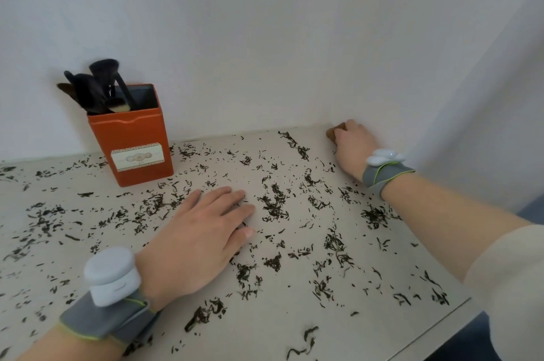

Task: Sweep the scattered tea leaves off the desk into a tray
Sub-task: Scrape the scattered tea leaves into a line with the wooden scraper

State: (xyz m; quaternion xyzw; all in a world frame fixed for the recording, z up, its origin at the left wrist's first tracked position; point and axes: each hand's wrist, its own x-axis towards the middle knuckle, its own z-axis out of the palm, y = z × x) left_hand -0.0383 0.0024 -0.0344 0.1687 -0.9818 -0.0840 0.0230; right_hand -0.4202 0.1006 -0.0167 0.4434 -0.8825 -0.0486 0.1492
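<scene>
Tea leaves (273,207) lie scattered in dark flecks and small clumps over nearly the whole pale tabletop (259,316), from the near edge to the white wall (265,37) behind. The left hand (203,237) rests palm down in the middle of them, its fingers (223,199) straight and close together, while the right hand (353,143) reaches to the far right corner against the wall, fingers curled round a small brown object (332,132) that is mostly hidden. At the back left stands an open orange tin (132,143) holding dark brushes (94,90), and each wrist wears a grey band with a white device.
</scene>
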